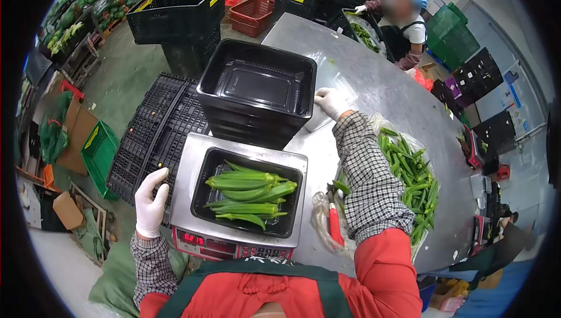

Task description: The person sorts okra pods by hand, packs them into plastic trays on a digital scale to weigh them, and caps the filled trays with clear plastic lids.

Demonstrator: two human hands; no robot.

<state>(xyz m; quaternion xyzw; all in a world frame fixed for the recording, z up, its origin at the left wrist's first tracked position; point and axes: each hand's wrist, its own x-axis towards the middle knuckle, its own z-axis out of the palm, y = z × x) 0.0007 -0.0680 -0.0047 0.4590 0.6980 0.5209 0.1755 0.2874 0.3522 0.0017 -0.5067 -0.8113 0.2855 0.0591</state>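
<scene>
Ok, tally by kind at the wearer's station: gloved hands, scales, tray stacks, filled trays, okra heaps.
Gloved hands (left hand, right hand): 2
Scale: 1
Tray stack: 1
Filled tray: 1
Okra heap: 1
Total: 6

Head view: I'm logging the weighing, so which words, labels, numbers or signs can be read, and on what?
"0.215": red digits on the display of the scale.
Too small or blurred to read: markings on the keypad, white lettering on the apron, the yellow label on a black crate, the blue-and-white sign at right.
</scene>
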